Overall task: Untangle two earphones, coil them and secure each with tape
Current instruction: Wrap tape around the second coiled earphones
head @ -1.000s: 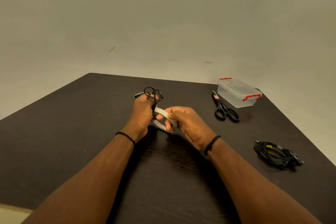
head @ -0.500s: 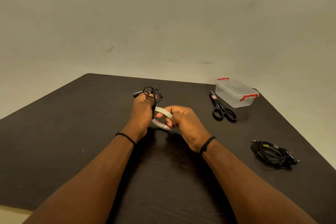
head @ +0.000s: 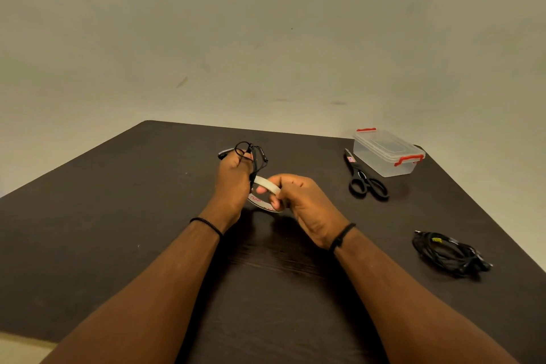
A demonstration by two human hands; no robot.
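Both forearms were bare, without sleeves; each wrist wore a thin black cord bracelet (head: 206,223), the right one knotted (head: 342,236).

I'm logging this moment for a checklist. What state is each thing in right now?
Left hand: grips a coiled black earphone.
Coiled earphone: bunched, held above the table.
Right hand: holds the tape roll.
Tape roll: lifted, between both hands.
Second earphone: coiled, lying on the table; a small yellow band shows on it.
Scissors: closed, lying flat.
Plastic box: lid on, red clips.
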